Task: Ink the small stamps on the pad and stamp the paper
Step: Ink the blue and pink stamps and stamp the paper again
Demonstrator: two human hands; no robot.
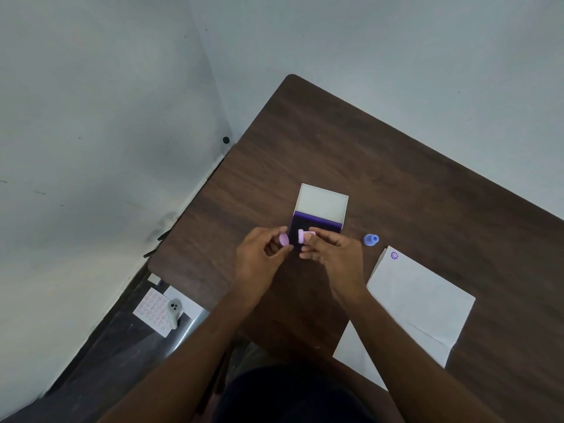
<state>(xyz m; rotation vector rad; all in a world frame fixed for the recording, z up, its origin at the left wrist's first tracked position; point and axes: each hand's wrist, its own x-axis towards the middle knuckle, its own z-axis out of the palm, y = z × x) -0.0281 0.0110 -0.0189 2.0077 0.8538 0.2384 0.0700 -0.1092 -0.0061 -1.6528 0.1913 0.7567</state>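
Over the dark wooden table [335,154], the left hand [259,257] pinches a round lilac cap [283,239] while the right hand [334,254] grips the small pink stamp [301,236], both just in front of the open ink pad [317,225]. A blue stamp [371,239] stands beside the pad, near the paper [418,300], which carries one purple print [394,255] at its far corner.

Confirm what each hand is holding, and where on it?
Left hand: round pink cap, pinched at its rim by the fingers. Right hand: small pink stamp, gripped by its body end, over the ink pad.
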